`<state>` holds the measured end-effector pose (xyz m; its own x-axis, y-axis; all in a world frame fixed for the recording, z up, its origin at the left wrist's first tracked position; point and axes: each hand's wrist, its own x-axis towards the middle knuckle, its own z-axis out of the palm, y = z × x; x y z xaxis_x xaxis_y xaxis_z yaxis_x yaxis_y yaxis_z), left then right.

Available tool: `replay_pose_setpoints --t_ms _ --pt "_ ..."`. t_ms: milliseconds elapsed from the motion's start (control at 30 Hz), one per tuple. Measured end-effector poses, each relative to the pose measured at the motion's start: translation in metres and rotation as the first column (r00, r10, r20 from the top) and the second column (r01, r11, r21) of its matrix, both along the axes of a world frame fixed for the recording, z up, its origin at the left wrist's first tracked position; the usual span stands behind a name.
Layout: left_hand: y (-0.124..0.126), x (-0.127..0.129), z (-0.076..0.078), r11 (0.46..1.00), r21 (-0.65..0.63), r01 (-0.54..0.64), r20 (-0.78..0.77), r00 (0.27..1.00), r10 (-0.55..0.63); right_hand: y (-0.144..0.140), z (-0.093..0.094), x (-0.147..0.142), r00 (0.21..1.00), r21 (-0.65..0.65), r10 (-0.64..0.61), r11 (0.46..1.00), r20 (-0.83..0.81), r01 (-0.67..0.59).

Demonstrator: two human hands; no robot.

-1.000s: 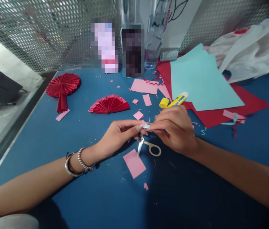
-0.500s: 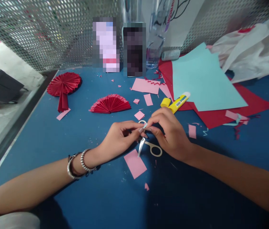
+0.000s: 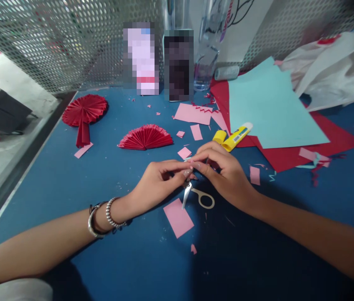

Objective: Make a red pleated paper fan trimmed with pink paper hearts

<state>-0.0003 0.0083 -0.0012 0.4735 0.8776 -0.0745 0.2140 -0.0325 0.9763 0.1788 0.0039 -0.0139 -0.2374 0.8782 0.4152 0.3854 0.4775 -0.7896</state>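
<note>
Work in hand: both hands meet at the centre of the blue worktop [image 3: 70,167], pinching one small scrap of paper [image 3: 192,169] between their tips; it is too small to tell its colour or shape.
Left hand [image 3: 156,179]: comes in from 8 o'clock, palm down, wrist with bracelets [image 3: 101,215]; thumb and forefinger closed on the scrap.
Right hand [image 3: 223,171]: comes in from 4 o'clock, knuckles arched; fingers [image 3: 203,161] curled, their tips closed on the same scrap.
Scissors [image 3: 197,196]: lie on the worktop just below the hands, at 6 o'clock, unheld.
Done, by judgement: two pleated red fans [image 3: 145,138] lie finished at 10 and 11 o'clock; pink offcuts [image 3: 178,217] are scattered about.
Left, by judgement: the scrap is not yet glued; the glue stick [image 3: 236,136] lies uncapped at 1 o'clock.
Stock: a light-blue sheet [image 3: 271,108] over red sheets [image 3: 330,140], at 2 o'clock.
</note>
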Motion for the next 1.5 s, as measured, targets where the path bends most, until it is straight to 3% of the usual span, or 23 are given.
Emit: replay_pose_setpoints --t_ms 300,733,1133,1300,1500 --pt "-0.0003 0.0011 -0.0013 0.997 -0.035 -0.068 0.01 0.998 0.068 -0.0046 0.0023 -0.0039 0.995 -0.146 0.038 0.988 -0.095 -0.052" --pt "-0.0016 0.0073 0.0008 0.996 -0.055 -0.077 0.084 0.993 0.081 -0.0057 0.0051 -0.0093 0.982 -0.283 -0.029 0.959 -0.185 -0.025" --pt "0.0039 0.0029 0.0023 0.997 -0.05 0.05 -0.005 0.999 -0.05 -0.0035 0.0044 -0.0067 0.955 -0.298 0.0 0.95 -0.297 -0.093" --pt "0.0021 0.0025 0.0023 0.998 -0.049 0.048 0.054 0.998 -0.045 -0.0029 0.005 -0.007 0.953 -0.291 0.013 0.951 -0.304 -0.106" --pt "0.0022 0.0015 0.004 0.997 -0.053 0.05 0.022 0.999 -0.049 -0.003 0.0061 -0.0072 0.94 -0.308 0.042 0.939 -0.338 -0.152"
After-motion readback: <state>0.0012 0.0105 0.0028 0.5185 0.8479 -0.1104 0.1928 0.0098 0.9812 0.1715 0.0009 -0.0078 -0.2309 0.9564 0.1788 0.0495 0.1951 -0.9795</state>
